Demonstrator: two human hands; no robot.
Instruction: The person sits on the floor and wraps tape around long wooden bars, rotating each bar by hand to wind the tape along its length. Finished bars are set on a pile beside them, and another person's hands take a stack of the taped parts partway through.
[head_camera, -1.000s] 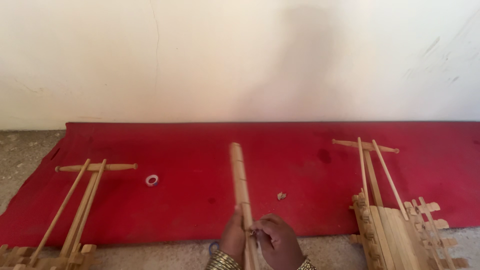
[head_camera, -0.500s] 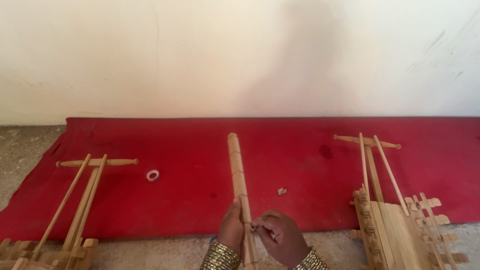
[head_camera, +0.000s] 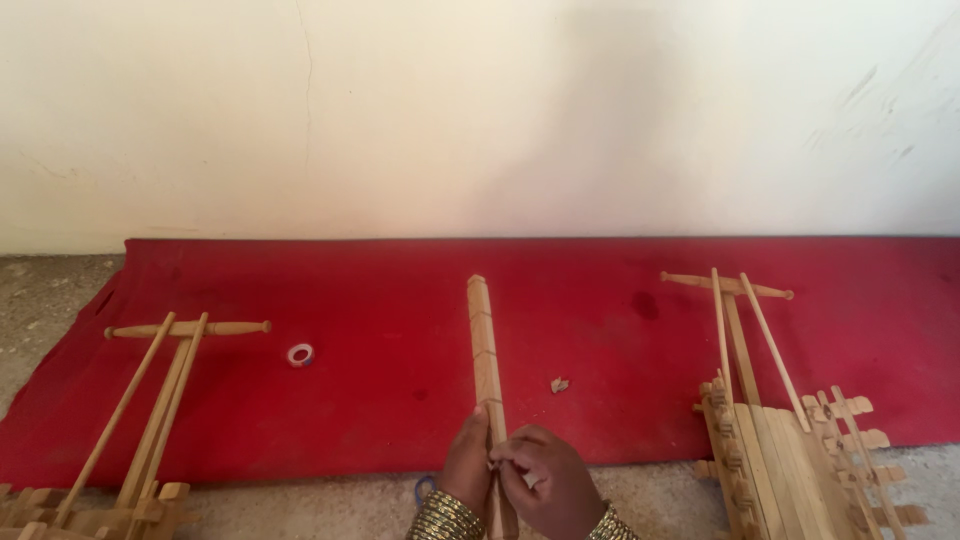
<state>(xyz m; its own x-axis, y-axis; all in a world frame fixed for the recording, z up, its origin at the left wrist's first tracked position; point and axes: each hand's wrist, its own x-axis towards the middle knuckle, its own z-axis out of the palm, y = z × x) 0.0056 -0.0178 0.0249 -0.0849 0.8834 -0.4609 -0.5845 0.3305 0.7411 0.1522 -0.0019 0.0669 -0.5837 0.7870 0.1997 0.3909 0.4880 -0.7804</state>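
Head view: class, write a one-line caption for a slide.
Both hands, left hand and right hand, grip a wooden stick over a red cloth, flanked by wooden frames.

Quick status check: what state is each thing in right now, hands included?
Left hand: grips the stick from its left side.
Right hand: fingers pinched at the stick's near end.
Stick: lies lengthwise on the cloth, far end free.
Red cloth: spread flat on the floor.
Tape roll: flat, untouched.
Left frame: lying, untouched.
Right frame: lying, untouched.
Wood chip: loose on the cloth.
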